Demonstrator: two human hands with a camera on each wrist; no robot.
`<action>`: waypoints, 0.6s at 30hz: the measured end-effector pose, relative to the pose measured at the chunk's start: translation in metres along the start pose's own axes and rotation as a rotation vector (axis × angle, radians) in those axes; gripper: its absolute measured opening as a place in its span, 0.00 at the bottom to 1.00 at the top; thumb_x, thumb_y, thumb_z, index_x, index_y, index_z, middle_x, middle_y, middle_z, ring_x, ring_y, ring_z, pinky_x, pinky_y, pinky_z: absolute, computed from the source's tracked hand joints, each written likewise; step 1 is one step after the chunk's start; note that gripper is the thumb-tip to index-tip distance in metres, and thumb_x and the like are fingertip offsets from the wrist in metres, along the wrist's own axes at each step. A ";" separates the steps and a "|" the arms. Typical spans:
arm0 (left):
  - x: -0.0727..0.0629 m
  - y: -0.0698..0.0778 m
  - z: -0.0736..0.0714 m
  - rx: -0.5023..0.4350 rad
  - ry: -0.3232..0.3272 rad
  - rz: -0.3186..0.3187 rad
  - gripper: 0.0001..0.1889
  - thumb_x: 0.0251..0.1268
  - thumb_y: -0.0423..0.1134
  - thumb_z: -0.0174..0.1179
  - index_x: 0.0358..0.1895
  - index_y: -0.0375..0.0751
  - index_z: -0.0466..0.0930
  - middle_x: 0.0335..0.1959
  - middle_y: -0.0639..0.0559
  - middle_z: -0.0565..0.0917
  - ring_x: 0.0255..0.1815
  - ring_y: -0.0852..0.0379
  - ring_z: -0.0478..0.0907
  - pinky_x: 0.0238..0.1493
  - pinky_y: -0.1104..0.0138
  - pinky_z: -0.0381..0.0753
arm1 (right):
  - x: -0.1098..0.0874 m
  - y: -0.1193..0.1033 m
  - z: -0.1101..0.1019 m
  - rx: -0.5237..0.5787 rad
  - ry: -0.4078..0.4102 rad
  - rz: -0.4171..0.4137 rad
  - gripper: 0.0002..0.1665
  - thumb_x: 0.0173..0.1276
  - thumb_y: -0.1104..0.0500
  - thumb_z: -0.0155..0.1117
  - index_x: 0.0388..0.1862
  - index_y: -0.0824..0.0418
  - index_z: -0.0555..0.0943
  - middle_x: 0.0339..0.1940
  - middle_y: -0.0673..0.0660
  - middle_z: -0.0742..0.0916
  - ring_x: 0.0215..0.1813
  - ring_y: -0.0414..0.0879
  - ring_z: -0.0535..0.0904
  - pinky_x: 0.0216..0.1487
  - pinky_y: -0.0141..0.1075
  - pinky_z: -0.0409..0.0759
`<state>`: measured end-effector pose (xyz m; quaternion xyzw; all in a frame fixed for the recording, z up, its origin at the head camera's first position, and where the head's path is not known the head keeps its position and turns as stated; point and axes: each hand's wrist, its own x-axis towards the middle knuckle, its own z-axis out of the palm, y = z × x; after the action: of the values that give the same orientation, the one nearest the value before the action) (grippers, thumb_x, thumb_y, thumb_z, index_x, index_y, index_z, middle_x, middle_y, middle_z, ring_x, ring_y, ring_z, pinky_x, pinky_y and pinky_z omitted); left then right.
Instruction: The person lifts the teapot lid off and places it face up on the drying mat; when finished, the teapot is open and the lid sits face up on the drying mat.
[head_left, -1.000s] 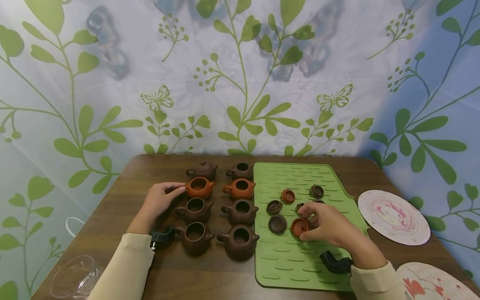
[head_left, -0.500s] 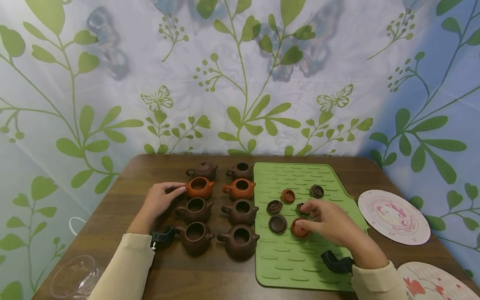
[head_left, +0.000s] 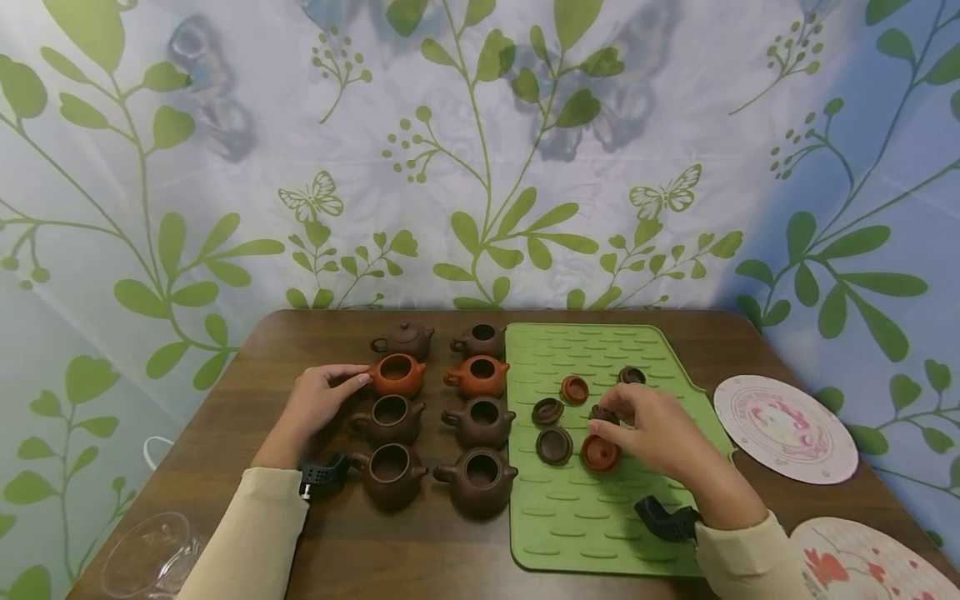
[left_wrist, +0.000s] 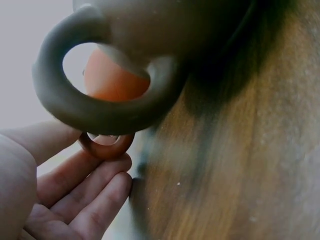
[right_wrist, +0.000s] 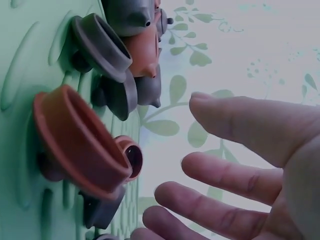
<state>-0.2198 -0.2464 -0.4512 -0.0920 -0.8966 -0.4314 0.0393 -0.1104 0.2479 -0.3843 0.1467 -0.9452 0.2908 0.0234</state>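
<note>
My left hand (head_left: 318,402) pinches the handle of a lidless orange teapot (head_left: 401,388) in the left column. In the left wrist view, thumb and fingers meet at its small handle ring (left_wrist: 106,151), partly behind a dark teapot's handle (left_wrist: 97,114). Over the green mat (head_left: 585,533) hovers my right hand (head_left: 654,429), fingers loosely spread and holding nothing. Just below its thumb lies a larger orange lid (head_left: 600,456), upside down, knob underneath in the right wrist view. Around it are a small orange lid (head_left: 575,389) and several dark lids (head_left: 554,447), one partly hidden by the fingers.
Teapots stand in two columns left of the mat, mostly dark brown; the back-left dark teapot (head_left: 408,340) wears its lid. Two round printed mats (head_left: 785,450) lie at the right edge. A clear plastic container (head_left: 150,554) sits at the front left.
My right hand has risen off the larger orange lid and shifted slightly back, leaving the lid uncovered on the mat. The left hand stays at the orange teapot's handle.
</note>
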 end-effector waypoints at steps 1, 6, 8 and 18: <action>0.000 0.000 0.000 -0.001 -0.001 0.002 0.19 0.77 0.51 0.66 0.60 0.44 0.90 0.58 0.42 0.87 0.64 0.38 0.79 0.64 0.41 0.74 | 0.001 -0.002 0.000 -0.003 0.002 -0.003 0.16 0.73 0.48 0.75 0.49 0.58 0.86 0.48 0.56 0.87 0.52 0.57 0.83 0.51 0.58 0.81; 0.001 0.002 -0.004 -0.014 0.004 -0.003 0.20 0.78 0.51 0.65 0.60 0.42 0.89 0.54 0.44 0.89 0.63 0.38 0.79 0.63 0.42 0.75 | 0.008 -0.012 0.002 -0.029 0.019 -0.014 0.16 0.73 0.51 0.75 0.52 0.59 0.86 0.50 0.57 0.87 0.53 0.59 0.83 0.51 0.58 0.81; 0.000 0.004 -0.006 -0.014 0.004 -0.014 0.20 0.78 0.51 0.64 0.60 0.41 0.89 0.54 0.44 0.89 0.63 0.39 0.80 0.63 0.43 0.76 | 0.012 -0.017 0.004 -0.032 0.022 -0.020 0.16 0.74 0.52 0.75 0.52 0.59 0.87 0.51 0.58 0.87 0.54 0.59 0.83 0.52 0.59 0.81; 0.002 0.030 -0.022 0.047 0.044 0.037 0.21 0.79 0.52 0.63 0.61 0.40 0.88 0.53 0.44 0.89 0.52 0.45 0.84 0.49 0.50 0.83 | 0.045 -0.056 0.013 -0.003 -0.025 -0.096 0.18 0.76 0.49 0.72 0.54 0.61 0.86 0.46 0.54 0.86 0.45 0.51 0.82 0.47 0.53 0.81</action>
<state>-0.2157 -0.2452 -0.4143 -0.0983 -0.9035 -0.4115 0.0691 -0.1367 0.1848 -0.3589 0.1955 -0.9378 0.2859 0.0257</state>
